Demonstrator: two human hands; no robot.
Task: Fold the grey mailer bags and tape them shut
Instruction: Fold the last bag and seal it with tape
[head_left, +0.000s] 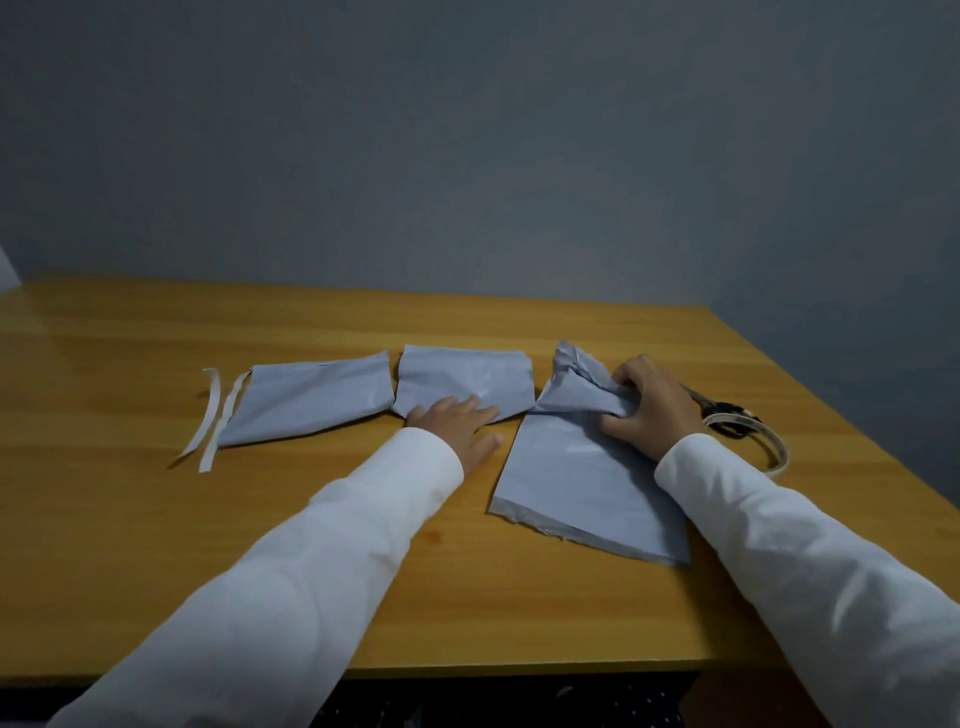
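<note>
On the tabletop (156, 545), the left hand (457, 423) rests flat, fingers straight, on the middle mailer bag (467, 379). The right hand (652, 405) grips the bunched top of the right mailer bag (576, 467).

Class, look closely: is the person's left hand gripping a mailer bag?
No, the left hand lies flat with straight fingers on the middle bag.

Dim, bluish, soft, wide-angle-bowed edges.

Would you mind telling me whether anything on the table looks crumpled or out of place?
The right hand bunches the far end of the rightmost bag, leaving it crumpled, while the other two bags lie flat.
</note>
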